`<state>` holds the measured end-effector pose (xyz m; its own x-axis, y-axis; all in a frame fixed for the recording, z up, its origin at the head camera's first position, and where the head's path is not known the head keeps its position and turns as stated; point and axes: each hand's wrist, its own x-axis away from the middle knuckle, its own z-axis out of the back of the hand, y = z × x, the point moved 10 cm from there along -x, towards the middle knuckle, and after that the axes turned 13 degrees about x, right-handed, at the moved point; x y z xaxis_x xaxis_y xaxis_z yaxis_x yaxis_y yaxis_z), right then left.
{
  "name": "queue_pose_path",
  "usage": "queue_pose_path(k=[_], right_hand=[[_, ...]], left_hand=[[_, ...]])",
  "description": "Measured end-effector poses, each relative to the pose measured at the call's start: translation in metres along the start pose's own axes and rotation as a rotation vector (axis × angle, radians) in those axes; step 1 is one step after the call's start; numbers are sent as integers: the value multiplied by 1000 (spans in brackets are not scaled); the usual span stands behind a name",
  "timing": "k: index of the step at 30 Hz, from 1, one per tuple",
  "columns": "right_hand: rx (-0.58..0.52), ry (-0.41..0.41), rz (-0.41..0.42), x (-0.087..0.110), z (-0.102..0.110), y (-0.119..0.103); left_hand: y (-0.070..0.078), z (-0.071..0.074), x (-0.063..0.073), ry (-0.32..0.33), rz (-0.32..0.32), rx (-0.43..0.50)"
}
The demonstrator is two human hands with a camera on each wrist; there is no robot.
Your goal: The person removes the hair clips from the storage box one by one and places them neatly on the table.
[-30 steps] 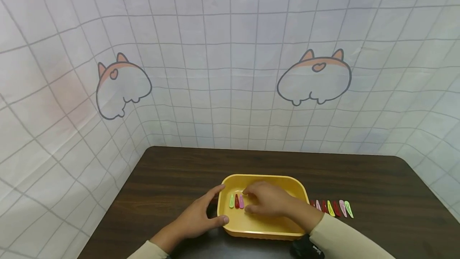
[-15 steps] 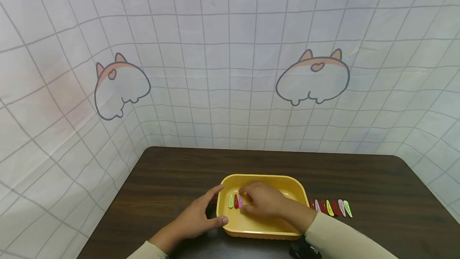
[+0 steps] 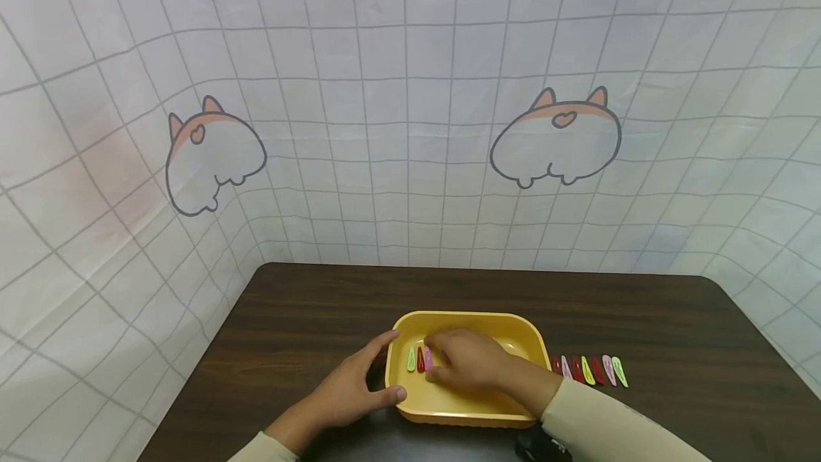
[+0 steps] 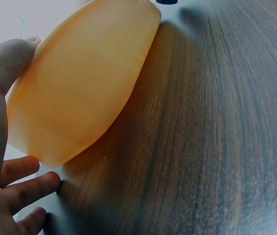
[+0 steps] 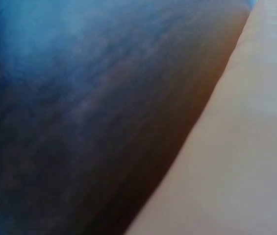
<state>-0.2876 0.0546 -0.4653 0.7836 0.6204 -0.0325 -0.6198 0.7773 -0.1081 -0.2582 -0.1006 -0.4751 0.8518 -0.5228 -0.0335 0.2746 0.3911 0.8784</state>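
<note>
A yellow plastic tray (image 3: 442, 402) stands on the table. My left hand (image 3: 349, 385) grips its left side, thumb and index finger on the rim; the left wrist view shows the thumb (image 4: 12, 56) over the rim and other fingertips by the outer wall. Inside the tray a green snap hair clip (image 3: 411, 359), a dark red one (image 3: 420, 359) and a pink one (image 3: 428, 358) lie side by side at the left. Reaching in, my right hand (image 3: 468, 361) pinches the pink clip between thumb and index finger; its other fingers are hidden. The right wrist view is blurred.
Right of the tray, several red, pink, yellow and green hair clips (image 3: 588, 370) lie in a row, partly behind the right forearm. A black object (image 3: 541, 443) is beneath that sleeve. The dark wooden table (image 3: 321, 298) meets a white grid-patterned cloth (image 3: 385, 162) behind.
My right hand has shifted slightly left inside the tray, up against the pink hair clip, which now stands a little closer to the red one. The left hand has kept its place.
</note>
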Motion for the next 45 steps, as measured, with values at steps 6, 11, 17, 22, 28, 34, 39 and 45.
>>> queue_pose_path(k=[6, 11, 17, 22, 28, 34, 39, 45], right_hand=[[0, 1, 3, -2, -1, 0], [-4, -5, -6, -2, 0, -1], [2, -1, -9, -2, 1, -2], [11, 9, -9, -2, 2, -2], [-37, 28, -37, 0, 6, 4], [-106, 45, -51, 1, 11, 12], [-160, 59, -37, 3, 16, 17], [-199, 80, -38, 7, 24, 21]], left_hand=[[0, 1, 1, 10, -2, -5], [-2, 1, 1, 10, 5, -5], [-2, 1, 2, 7, 4, 6], [-1, 1, 2, 10, -4, 9], [-2, 0, 2, 3, -1, 25], [-5, 0, 1, 5, 6, 20], [-5, 1, -1, 5, 13, 17], [-4, 1, -1, -1, 23, 25]])
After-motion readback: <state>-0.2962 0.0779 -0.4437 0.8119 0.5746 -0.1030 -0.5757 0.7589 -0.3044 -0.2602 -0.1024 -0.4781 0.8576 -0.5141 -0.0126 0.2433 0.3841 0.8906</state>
